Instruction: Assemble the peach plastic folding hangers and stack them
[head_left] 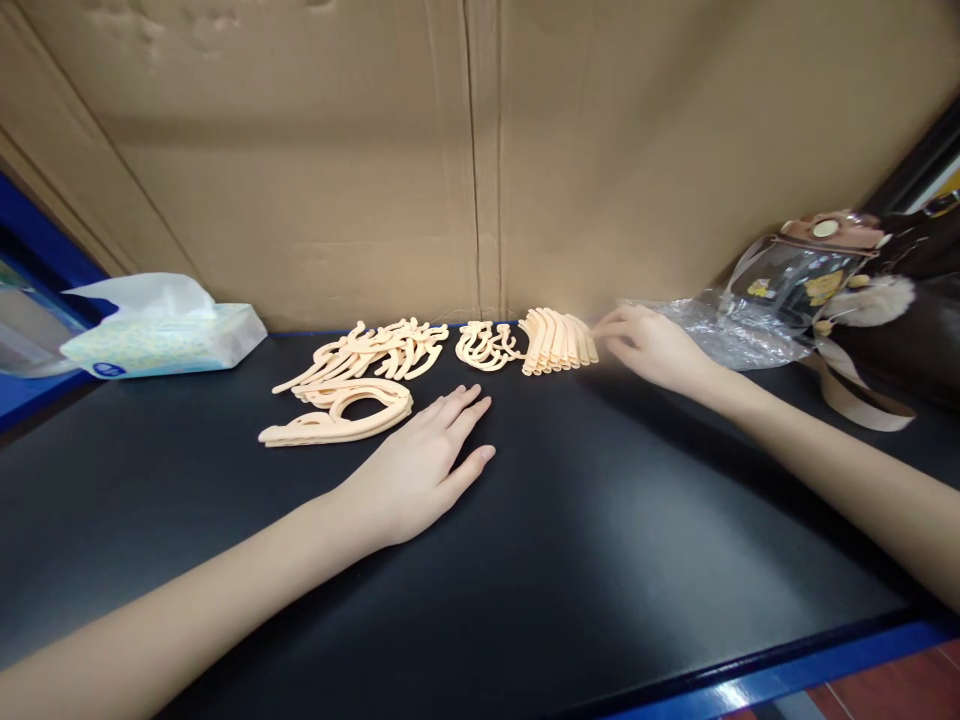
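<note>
My left hand (427, 455) lies flat on the black table, fingers spread, with nothing in it. Just beyond its fingers, to the left, is a stack of flat cream plastic pieces with an oval opening (334, 433). Behind that stack lies a loose pile of slim curved cream pieces (367, 348). Small cream plastic hooks (487, 346) sit in the middle at the back. To their right, curved cream channel-shaped pieces (556, 342) are lined up side by side. My right hand (649, 345) is at their right end, fingers slightly bent and apart, the fingertips blurred; whether they touch is unclear.
A tissue pack (169, 335) stands at the back left. At the right are crumpled clear plastic (720, 335), a transparent bag (802, 280) with a strap and pompom, and a dark bag (915, 300). Brown cardboard (337, 180) walls off the back of the black table (570, 560).
</note>
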